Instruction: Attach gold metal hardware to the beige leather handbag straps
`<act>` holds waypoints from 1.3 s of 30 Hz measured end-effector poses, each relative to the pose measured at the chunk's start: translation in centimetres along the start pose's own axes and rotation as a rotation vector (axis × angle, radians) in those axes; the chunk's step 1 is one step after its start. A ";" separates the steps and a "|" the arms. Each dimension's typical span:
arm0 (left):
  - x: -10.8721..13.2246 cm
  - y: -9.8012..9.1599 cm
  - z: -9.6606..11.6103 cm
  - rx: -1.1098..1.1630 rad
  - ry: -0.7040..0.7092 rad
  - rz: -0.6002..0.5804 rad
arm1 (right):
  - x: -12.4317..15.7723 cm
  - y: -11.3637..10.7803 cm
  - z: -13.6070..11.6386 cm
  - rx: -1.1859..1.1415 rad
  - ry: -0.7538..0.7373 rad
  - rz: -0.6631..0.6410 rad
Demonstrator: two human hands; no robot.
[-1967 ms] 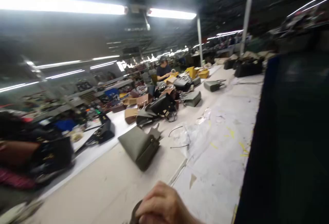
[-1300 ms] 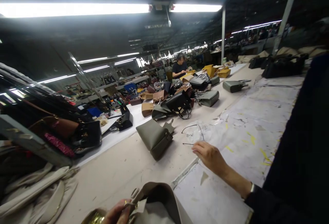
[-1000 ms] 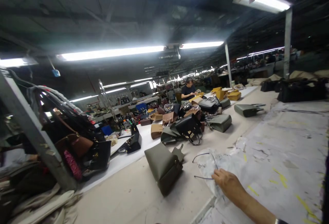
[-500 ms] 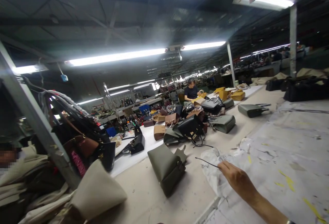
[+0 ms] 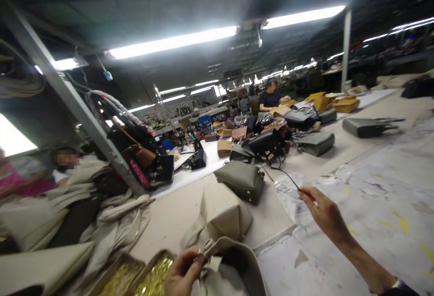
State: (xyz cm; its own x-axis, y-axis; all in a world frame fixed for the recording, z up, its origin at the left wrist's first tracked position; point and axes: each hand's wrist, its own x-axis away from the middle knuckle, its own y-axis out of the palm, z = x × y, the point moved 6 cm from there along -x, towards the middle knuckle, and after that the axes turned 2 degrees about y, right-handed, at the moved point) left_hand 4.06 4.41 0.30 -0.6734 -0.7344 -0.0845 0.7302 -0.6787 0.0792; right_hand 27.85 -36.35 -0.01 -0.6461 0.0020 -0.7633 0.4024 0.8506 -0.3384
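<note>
At the bottom, my left hand (image 5: 185, 269) pinches the rim of an open beige bag (image 5: 252, 260), close to a small loop on it. A tiny gold-coloured bit shows at my fingertips, too small to name. My right hand (image 5: 320, 207), at the right, is closed on the end of a thin black cord (image 5: 288, 176) that runs back toward a black handbag (image 5: 267, 144). Just behind the open bag lies another beige bag (image 5: 225, 214) with small studs on its base. An olive-green bag (image 5: 239, 178) rests on its side beyond it.
Trays of gold-coloured metal pieces (image 5: 154, 278) stand left of my left hand. Beige material (image 5: 115, 219) is heaped at the left, near a slanted metal post (image 5: 98, 124). Many handbags fill the table's far side. A co-worker (image 5: 271, 97) sits behind them; other people are at far left.
The view has tipped downward. My left hand and the open beige bag have come into sight, along with the gold pieces. My right hand still holds the cord.
</note>
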 end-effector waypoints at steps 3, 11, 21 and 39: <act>0.4 0.7 0.5 0.045 -0.082 -0.109 | 0.6 -0.6 -1.2 0.021 0.006 -0.016; 2.1 1.6 1.2 0.138 -0.052 -0.094 | 0.9 -1.7 -5.8 0.053 -0.082 -0.051; 2.0 1.3 1.5 -0.007 -0.050 -0.165 | -0.1 -3.5 -12.8 -0.303 -0.074 -0.171; 2.0 -0.6 3.8 -0.143 -0.049 -0.212 | 0.3 -4.9 -14.8 -0.439 0.076 -0.205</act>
State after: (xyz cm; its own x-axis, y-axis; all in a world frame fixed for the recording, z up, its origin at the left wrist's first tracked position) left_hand 1.86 3.35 3.90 -0.8152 -0.5780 -0.0353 0.5789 -0.8118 -0.0765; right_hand 16.16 -32.73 9.55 -0.7355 -0.1646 -0.6572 -0.0392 0.9788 -0.2013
